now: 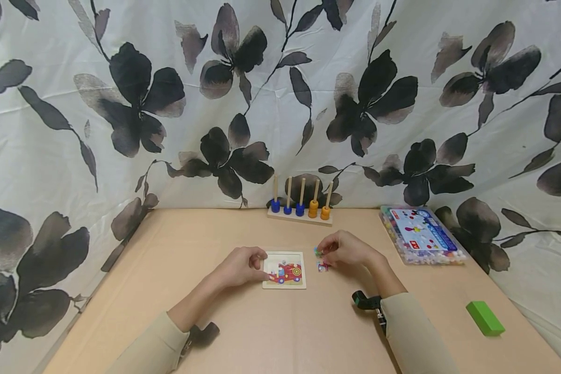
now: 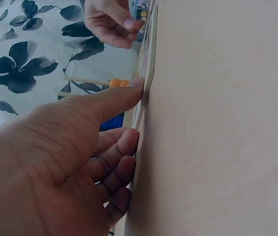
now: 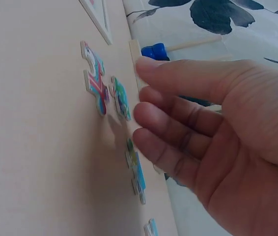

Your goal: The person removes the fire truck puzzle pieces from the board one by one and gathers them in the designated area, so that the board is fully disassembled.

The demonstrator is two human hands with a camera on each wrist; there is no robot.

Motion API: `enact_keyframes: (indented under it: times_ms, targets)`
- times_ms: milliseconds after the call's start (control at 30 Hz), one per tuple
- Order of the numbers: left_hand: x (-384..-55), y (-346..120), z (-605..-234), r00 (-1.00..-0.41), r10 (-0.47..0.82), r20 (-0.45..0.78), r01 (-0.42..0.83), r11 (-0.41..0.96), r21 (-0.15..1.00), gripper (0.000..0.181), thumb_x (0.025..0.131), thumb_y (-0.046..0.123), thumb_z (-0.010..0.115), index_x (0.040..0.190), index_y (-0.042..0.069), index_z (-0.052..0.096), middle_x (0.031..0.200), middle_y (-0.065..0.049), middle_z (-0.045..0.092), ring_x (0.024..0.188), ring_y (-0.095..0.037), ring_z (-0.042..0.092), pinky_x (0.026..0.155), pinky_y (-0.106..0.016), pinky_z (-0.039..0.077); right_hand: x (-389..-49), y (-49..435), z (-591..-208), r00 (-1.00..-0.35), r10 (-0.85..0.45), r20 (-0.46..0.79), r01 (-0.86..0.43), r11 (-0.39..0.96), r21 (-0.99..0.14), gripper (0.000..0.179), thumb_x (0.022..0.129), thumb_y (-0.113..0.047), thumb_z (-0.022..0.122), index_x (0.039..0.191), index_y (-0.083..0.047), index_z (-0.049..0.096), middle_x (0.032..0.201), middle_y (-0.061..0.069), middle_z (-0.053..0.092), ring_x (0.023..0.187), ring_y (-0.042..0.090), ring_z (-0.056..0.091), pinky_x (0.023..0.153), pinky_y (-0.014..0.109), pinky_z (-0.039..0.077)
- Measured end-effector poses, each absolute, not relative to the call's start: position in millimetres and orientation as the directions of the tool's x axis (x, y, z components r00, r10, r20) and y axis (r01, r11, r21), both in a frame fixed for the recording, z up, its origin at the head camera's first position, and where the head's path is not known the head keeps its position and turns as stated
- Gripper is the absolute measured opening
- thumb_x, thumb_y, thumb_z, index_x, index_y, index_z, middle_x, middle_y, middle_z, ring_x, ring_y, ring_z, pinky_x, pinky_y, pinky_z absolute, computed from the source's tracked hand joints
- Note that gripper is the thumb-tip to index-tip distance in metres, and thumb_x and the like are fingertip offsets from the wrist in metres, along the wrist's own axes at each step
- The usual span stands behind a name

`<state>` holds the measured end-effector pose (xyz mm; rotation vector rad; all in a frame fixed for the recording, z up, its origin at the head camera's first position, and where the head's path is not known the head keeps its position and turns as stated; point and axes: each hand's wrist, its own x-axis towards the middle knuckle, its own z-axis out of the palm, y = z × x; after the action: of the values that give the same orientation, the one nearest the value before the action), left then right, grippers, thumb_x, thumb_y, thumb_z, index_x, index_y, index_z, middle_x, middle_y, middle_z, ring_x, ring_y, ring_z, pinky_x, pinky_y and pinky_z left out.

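A flat wooden jigsaw board [image 1: 283, 257] with a red truck picture lies on the table. My left hand [image 1: 238, 267] holds its left side, the thumb [image 2: 134, 89] and curled fingers touching its edge in the left wrist view. To the right of the board, my right hand [image 1: 347, 249] hovers by loose jigsaw pieces with its fingers loosely bent and nothing between them. In the right wrist view, a red and blue piece [image 3: 96, 81] lies nearest the board. Beside it are a green and blue piece [image 3: 121, 98] and another piece [image 3: 136, 169]; one more is cut off below.
At the back of the table stands a wooden peg rack [image 1: 299, 217] with blue and orange beads. A clear plastic box [image 1: 421, 236] of small colourful pieces lies at the back right. Nearer the right edge is a green block [image 1: 485, 318]. Floral cloth [image 1: 290, 104] hangs behind the table.
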<state>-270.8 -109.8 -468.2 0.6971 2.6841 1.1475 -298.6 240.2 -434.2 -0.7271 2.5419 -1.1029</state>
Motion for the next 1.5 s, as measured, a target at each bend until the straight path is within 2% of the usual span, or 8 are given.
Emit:
enact_keyframes:
  times_ms: [200,667,900,1100,1333,1500]
  targets:
    - [-271.0,-109.6,-469.3,-0.883,0.467,0.052,0.360,0.603,0.711,0.053,0.079,0.030,0.092,0.119,0.004,0.070,0.080,0.005,0.062,0.074,-0.012,0.055,0.069,-0.026,0.044,-296.8,235.0,-431.5,-0.861,-0.507,0.029,-0.369,0.586,-0.722,0.025,0.092,-0.004,0.073,0.117,-0.001,0.075,0.106,0.013,0.074,0.089,0.021,0.058,0.078,0.029,0.049]
    - [-269.3,-109.3,-468.8,-0.887,0.459,0.052,0.355,0.603,0.714,0.054,0.079,0.030,0.092,0.120,0.003,0.070,0.082,0.003,0.062,0.076,-0.013,0.055,0.067,-0.025,0.044,-292.2,215.0,-426.7,-0.861,-0.496,0.112,-0.417,0.562,-0.714,0.025,0.094,-0.004,0.073,0.119,-0.002,0.075,0.110,0.017,0.074,0.089,0.020,0.060,0.078,0.029,0.052]
    - [-269.6,-108.9,-468.6,-0.886,0.461,0.055,0.359,0.605,0.711,0.053,0.079,0.030,0.092,0.120,0.004,0.070,0.080,0.004,0.062,0.075,-0.012,0.055,0.068,-0.026,0.044,-290.7,202.5,-428.5,-0.828,-0.543,0.142,-0.462,0.515,-0.722,0.026,0.095,-0.005,0.074,0.120,-0.002,0.075,0.114,0.018,0.073,0.087,0.019,0.060,0.077,0.028,0.052]
    - [-269.8,-108.8,-468.5,-0.887,0.460,0.052,0.357,0.609,0.708,0.053,0.079,0.030,0.093,0.119,0.004,0.070,0.080,0.004,0.062,0.074,-0.012,0.055,0.068,-0.025,0.044,-289.6,194.0,-430.6,-0.792,-0.590,0.156,-0.496,0.474,-0.727,0.028,0.094,-0.005,0.076,0.121,0.000,0.073,0.114,0.020,0.073,0.092,0.016,0.065,0.084,0.027,0.055]
    - [-270.6,-108.3,-468.8,-0.881,0.468,0.074,0.380,0.605,0.699,0.052,0.077,0.027,0.093,0.117,0.003,0.070,0.079,0.003,0.062,0.072,-0.010,0.054,0.068,-0.025,0.044,-285.4,182.5,-432.6,-0.800,-0.587,0.125,-0.477,0.496,-0.726,0.025,0.095,-0.007,0.075,0.119,-0.002,0.075,0.112,0.016,0.074,0.090,0.017,0.060,0.080,0.028,0.052]
    - [-270.2,-108.0,-467.9,-0.880,0.469,0.075,0.382,0.605,0.699,0.050,0.078,0.026,0.093,0.115,0.003,0.070,0.080,0.001,0.063,0.071,-0.010,0.054,0.067,-0.025,0.043,-284.2,174.4,-435.8,-0.781,-0.611,0.127,-0.496,0.484,-0.721,0.025,0.095,-0.005,0.074,0.120,0.000,0.074,0.109,0.016,0.074,0.090,0.017,0.062,0.081,0.030,0.054]
